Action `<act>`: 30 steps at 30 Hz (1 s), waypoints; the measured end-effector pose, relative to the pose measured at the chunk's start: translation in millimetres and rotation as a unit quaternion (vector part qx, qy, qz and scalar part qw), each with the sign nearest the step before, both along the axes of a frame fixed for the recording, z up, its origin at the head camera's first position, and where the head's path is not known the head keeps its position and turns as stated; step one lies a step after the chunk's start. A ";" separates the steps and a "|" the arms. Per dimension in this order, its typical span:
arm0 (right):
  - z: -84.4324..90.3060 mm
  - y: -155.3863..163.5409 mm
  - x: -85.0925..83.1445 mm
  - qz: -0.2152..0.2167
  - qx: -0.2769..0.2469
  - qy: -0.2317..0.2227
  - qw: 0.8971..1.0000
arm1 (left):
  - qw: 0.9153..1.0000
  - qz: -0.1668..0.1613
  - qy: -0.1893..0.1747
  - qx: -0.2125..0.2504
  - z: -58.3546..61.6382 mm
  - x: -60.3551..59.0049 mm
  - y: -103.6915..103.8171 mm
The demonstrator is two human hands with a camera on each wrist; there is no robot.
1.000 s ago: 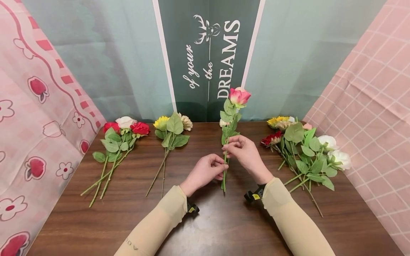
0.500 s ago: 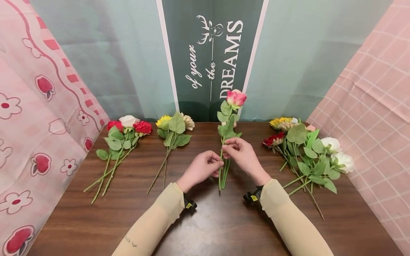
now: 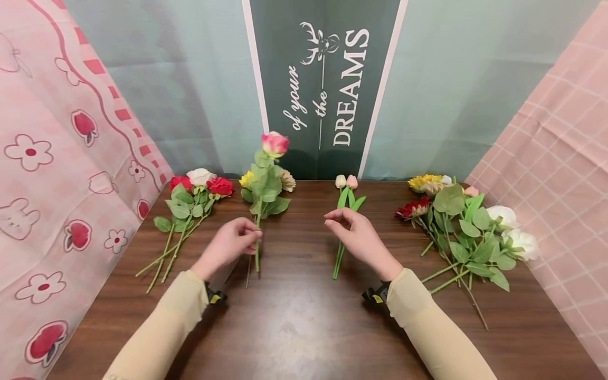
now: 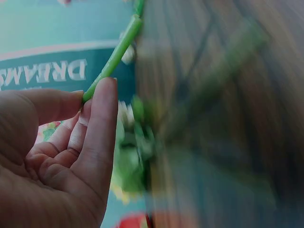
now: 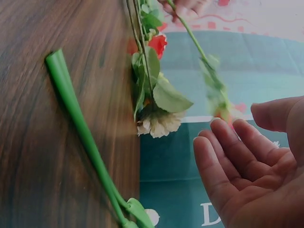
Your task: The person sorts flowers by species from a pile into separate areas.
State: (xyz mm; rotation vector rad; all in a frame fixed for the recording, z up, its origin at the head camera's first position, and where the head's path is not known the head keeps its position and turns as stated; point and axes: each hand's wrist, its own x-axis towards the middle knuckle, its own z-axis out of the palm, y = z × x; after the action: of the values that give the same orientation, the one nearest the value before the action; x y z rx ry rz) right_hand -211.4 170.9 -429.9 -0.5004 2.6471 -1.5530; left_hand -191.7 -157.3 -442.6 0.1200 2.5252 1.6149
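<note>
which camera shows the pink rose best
The head view: the whole pink rose stands upright, its stem pinched by the left hand. The left wrist view shows only its stem; the right wrist view shows it blurred.

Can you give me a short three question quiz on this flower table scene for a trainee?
1. True or false: the left hand pinches the stem of the pink rose and holds it upright.
2. What does the right hand hold? A) the tulips B) a sunflower C) nothing
3. Fill in: the tulips lie on the ____, under the right hand.

Key
1. True.
2. C; its fingers are relaxed above the tulip stems.
3. Table.
</note>
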 end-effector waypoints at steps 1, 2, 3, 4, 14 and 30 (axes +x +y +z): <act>0.9 -0.9 0.9 0.001 0.003 0.001 1.000 | 1.000 0.008 -0.002 -0.006 -0.7 2.1 -10.6; 1.4 -1.5 1.8 0.001 0.006 0.000 1.000 | 1.000 0.015 -0.003 -0.013 -1.8 4.4 -20.2; 2.0 -2.2 2.8 0.003 0.007 -0.001 1.000 | 1.000 0.021 -0.005 -0.017 -3.1 6.7 -29.0; 2.2 -2.9 3.5 0.005 0.008 -0.002 1.000 | 1.000 0.026 -0.007 -0.014 -4.4 8.9 -36.6; -3.1 -14.6 9.0 0.027 0.023 0.001 0.999 | 0.999 0.037 -0.025 -0.014 -12.5 22.1 -72.1; -9.4 -77.6 15.4 0.165 0.232 0.174 0.943 | 0.973 0.088 -0.006 -0.211 22.8 39.4 -160.4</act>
State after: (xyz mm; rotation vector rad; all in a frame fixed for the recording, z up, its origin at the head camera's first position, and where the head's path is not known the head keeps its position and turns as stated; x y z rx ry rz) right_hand -196.0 93.2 -439.3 -1.1887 2.8346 -0.7700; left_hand -152.3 -317.7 -419.8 -0.1635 2.8707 1.0821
